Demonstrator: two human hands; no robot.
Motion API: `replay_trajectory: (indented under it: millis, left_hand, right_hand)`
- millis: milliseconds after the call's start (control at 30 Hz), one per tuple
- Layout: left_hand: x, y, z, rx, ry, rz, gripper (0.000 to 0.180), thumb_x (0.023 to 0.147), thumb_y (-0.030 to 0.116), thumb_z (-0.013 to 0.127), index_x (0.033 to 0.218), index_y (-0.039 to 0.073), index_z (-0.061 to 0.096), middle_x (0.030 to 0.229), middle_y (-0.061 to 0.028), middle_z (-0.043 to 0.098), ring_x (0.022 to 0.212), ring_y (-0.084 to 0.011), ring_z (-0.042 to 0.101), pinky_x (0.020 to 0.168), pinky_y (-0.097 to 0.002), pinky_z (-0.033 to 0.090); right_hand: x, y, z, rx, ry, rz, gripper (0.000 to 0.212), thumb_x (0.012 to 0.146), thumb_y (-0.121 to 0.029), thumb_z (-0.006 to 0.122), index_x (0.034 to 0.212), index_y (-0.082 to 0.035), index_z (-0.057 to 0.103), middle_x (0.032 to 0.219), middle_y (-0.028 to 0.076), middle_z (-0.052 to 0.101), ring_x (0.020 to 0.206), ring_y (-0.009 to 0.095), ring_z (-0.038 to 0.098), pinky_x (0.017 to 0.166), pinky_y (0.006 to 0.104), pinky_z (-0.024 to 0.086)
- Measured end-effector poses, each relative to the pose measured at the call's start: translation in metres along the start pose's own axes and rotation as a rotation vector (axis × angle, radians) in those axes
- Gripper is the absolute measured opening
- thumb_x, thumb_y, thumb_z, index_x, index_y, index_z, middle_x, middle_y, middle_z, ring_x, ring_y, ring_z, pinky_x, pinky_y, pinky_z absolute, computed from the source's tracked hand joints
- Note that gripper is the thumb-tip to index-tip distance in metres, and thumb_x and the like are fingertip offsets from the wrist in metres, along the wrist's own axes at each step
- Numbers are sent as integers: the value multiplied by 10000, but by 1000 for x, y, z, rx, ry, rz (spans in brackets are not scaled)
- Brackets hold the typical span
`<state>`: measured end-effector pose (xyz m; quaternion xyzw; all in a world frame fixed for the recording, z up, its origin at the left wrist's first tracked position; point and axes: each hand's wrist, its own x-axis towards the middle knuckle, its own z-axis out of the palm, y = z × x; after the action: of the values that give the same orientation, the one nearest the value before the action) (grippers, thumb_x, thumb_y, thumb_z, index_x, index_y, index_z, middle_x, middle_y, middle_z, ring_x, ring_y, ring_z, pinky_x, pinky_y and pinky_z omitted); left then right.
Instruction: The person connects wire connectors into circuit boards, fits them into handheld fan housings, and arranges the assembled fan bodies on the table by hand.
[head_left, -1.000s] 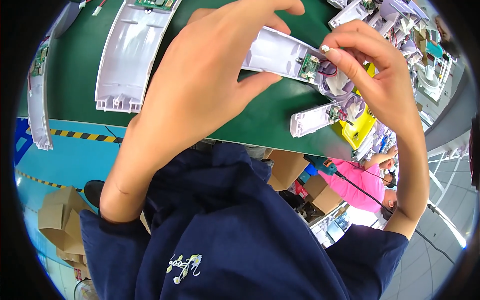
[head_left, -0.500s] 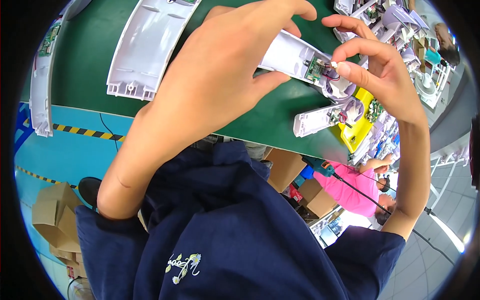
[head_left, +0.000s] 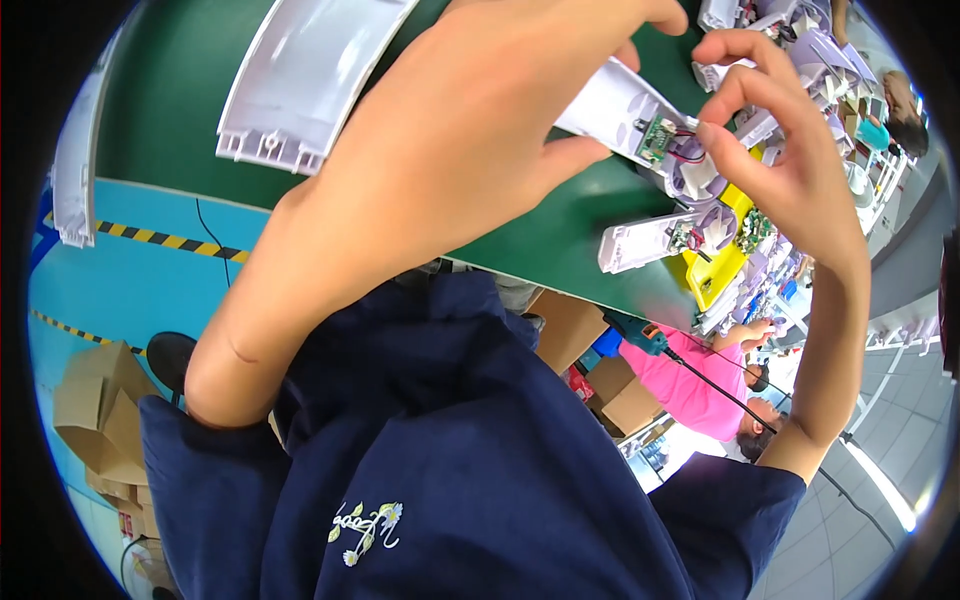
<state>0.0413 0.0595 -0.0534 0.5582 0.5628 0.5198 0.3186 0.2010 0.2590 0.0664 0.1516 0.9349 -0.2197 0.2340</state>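
Observation:
A curved white plastic housing [head_left: 612, 108] carries a small green circuit board [head_left: 657, 140] with dark and red wires at its round end. My left hand [head_left: 490, 110] lies across the housing's other end, thumb at the near edge and fingers at the far one. Beside the board, the thumb and index finger of my right hand [head_left: 775, 150] are pinched together on a small white wire connector, mostly covered by the fingertips. A second, similar housing [head_left: 637, 245] with its own board and wires lies nearer me on the green table.
A long white shell [head_left: 290, 85] lies at left on the green table [head_left: 160, 120], another shell [head_left: 75, 180] at its far left. Circuit boards sit in a yellow tray [head_left: 712, 280] at right, with several white parts behind. A power tool [head_left: 640, 332] hangs near the table edge; beyond is a person in pink [head_left: 680, 385].
The view has shifted slightly. My left hand and the housing sit a little farther right. The right fingertips have closed in by the board, covering most of the white connector that showed before.

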Motion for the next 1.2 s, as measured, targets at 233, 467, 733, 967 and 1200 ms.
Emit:
replay_trajectory:
  millis: [233, 467, 733, 967, 1200]
  left_hand:
    - [-8, 3, 14, -39, 192, 81, 635, 802, 28, 742, 1358, 79, 440, 1062, -133, 648, 1008, -330, 657, 862, -398, 450]
    - [-7, -3, 23, -45, 272, 179, 618, 795, 18, 731, 1338, 73, 441, 1048, -138, 657, 1009, -340, 656, 861, -404, 453]
    - [-2, -6, 23, -112, 194, 92, 605, 796, 9, 722, 1329, 68, 442, 1065, -152, 657, 1009, -343, 652, 866, -412, 456]
    - [-7, -3, 24, -73, 260, 147, 596, 791, 1, 725, 1318, 64, 452, 1064, -160, 657, 991, -373, 646, 869, -422, 464]
    - [-8, -6, 26, -54, 292, 173, 636, 773, -7, 739, 1331, 60, 441, 1050, -193, 669, 964, -418, 645, 829, -449, 487]
  right_hand:
    - [17, -34, -9, -259, -103, -109, 145, 826, 41, 653, 921, -2, 551, 1083, 117, 576, 1000, 317, 592, 895, 349, 472]
    - [10, -42, 9, -402, 7, -99, 186, 782, 60, 655, 907, -1, 530, 936, 112, 582, 889, 340, 615, 772, 384, 501]
    - [15, -41, -1, -363, -75, -154, 188, 776, 64, 656, 907, -4, 539, 923, 110, 583, 868, 343, 621, 749, 387, 503]
    - [15, -42, 3, -422, -51, -164, 184, 778, 48, 664, 893, -17, 535, 925, 103, 592, 850, 345, 629, 724, 402, 506]
    - [12, -53, 12, -561, -74, -125, 199, 804, 34, 659, 937, -30, 526, 954, 110, 548, 868, 357, 611, 709, 440, 490]
